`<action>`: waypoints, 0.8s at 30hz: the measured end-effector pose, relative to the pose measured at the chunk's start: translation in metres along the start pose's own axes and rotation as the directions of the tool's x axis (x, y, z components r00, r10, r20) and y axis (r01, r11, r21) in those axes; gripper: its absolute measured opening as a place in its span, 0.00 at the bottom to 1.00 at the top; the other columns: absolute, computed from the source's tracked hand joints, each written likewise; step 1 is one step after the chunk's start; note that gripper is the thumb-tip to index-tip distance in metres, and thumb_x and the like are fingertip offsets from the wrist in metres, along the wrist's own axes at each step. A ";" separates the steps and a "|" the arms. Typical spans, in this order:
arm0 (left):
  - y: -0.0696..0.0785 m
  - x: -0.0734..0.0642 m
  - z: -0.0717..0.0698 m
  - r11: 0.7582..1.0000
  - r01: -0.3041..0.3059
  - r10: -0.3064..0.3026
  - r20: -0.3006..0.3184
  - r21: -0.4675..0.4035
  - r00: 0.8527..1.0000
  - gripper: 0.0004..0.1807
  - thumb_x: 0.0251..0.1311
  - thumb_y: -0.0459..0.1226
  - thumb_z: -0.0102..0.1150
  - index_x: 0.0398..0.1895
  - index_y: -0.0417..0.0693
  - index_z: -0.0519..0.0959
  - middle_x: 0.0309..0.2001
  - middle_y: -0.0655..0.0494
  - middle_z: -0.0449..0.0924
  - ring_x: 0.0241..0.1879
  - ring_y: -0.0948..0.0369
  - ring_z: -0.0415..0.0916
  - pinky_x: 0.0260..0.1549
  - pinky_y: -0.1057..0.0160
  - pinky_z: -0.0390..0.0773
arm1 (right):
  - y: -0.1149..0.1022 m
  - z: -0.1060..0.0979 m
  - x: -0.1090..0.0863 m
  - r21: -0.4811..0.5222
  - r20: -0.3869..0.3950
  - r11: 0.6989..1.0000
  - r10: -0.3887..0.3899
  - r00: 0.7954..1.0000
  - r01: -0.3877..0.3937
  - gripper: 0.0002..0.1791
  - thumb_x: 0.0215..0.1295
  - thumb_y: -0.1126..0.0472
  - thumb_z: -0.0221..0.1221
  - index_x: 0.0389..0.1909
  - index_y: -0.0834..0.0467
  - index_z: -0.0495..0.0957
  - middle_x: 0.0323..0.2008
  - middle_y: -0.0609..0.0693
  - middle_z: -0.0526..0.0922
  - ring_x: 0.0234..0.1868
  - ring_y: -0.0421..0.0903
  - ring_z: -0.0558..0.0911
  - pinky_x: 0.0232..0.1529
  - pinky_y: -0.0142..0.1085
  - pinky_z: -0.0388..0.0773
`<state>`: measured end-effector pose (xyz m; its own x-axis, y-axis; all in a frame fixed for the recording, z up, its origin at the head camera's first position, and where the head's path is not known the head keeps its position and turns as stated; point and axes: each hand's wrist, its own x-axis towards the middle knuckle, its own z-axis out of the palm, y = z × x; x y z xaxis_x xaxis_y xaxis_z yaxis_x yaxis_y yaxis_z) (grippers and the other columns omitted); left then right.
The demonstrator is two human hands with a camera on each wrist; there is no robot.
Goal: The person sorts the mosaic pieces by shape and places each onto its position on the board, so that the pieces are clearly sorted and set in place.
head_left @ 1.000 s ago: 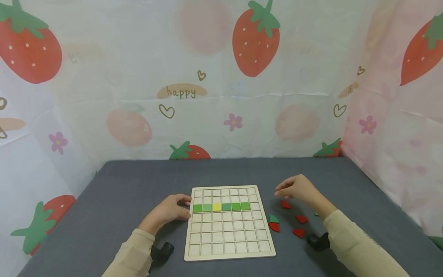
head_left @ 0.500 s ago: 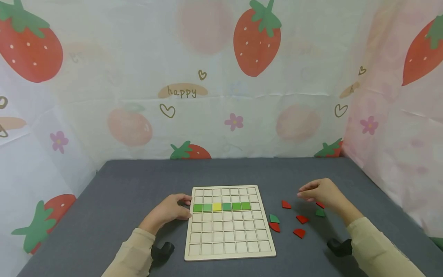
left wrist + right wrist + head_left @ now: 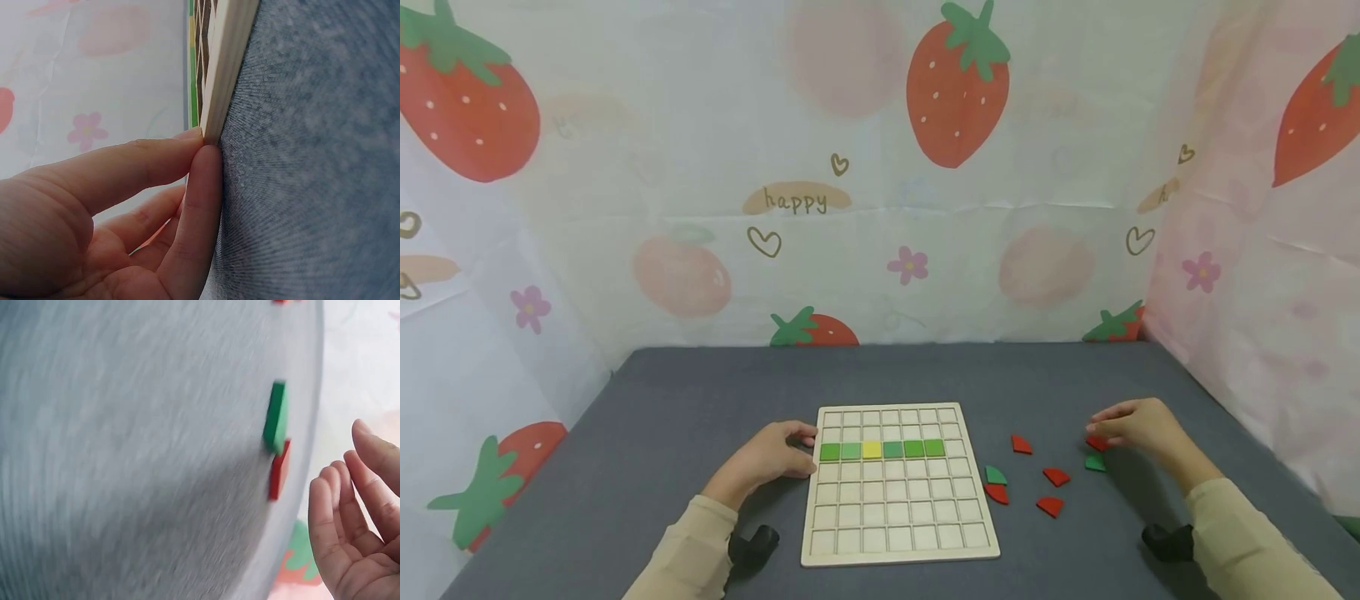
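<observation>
My left hand (image 3: 765, 458) rests its thumb and fingertips against the left edge of a pale wooden grid board (image 3: 897, 533). The left wrist view shows that hand (image 3: 137, 212) with its digits touching the board's edge (image 3: 228, 69) just above the cloth. A row of green square tiles (image 3: 913, 449) with one yellow tile (image 3: 872, 450) lies across the board. My right hand (image 3: 1142, 429) hovers at a red wedge tile (image 3: 1097, 442), beside a green wedge tile (image 3: 1095, 462). The right wrist view shows its fingers (image 3: 322, 512) apart from the thumb, nothing between them.
Between the board and my right hand lie several red wedge tiles (image 3: 1049, 506) and one more green wedge (image 3: 995, 475). The dark grey cloth (image 3: 715, 383) covers the table. A strawberry-print curtain (image 3: 865, 275) stands behind it and at both sides.
My right hand has moved right and slightly toward me, from near the board to the far-right tiles, uncovering the green wedge there. My left hand has stayed at the board's edge.
</observation>
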<state>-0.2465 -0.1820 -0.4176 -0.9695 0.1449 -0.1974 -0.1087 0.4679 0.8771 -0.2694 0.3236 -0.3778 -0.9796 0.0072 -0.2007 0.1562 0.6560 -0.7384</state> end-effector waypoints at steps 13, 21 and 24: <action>0.000 0.000 0.002 1.000 0.005 -0.005 -0.013 0.007 1.000 0.32 0.52 0.22 0.65 0.64 0.30 0.71 0.51 0.41 0.74 0.38 0.59 0.79 0.41 0.58 0.86 | 0.020 -0.007 0.006 0.009 -0.016 1.000 0.017 1.000 -0.017 0.24 0.56 0.57 0.72 0.48 0.70 0.83 0.49 0.65 0.84 0.33 0.35 0.83 0.37 0.34 0.86; 0.001 0.000 0.001 1.000 0.006 -0.006 -0.013 0.002 1.000 0.32 0.52 0.22 0.65 0.64 0.30 0.70 0.51 0.41 0.73 0.38 0.59 0.80 0.41 0.57 0.86 | 0.020 -0.001 0.007 -0.023 0.000 1.000 0.012 1.000 -0.012 0.23 0.54 0.58 0.73 0.48 0.69 0.84 0.60 0.74 0.74 0.36 0.36 0.82 0.39 0.34 0.86; 0.001 0.000 0.002 1.000 0.004 -0.004 -0.013 0.001 1.000 0.32 0.52 0.22 0.65 0.64 0.30 0.70 0.51 0.41 0.73 0.38 0.59 0.80 0.41 0.57 0.87 | 0.019 0.001 0.007 -0.038 0.008 0.999 0.007 1.000 -0.007 0.22 0.53 0.60 0.73 0.46 0.69 0.84 0.54 0.71 0.79 0.34 0.35 0.82 0.38 0.33 0.85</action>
<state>-0.2463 -0.1799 -0.4179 -0.9718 0.1322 -0.1951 -0.1120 0.4697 0.8757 -0.2727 0.3355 -0.3938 -0.9775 0.0059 -0.2107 0.1577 0.6838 -0.7125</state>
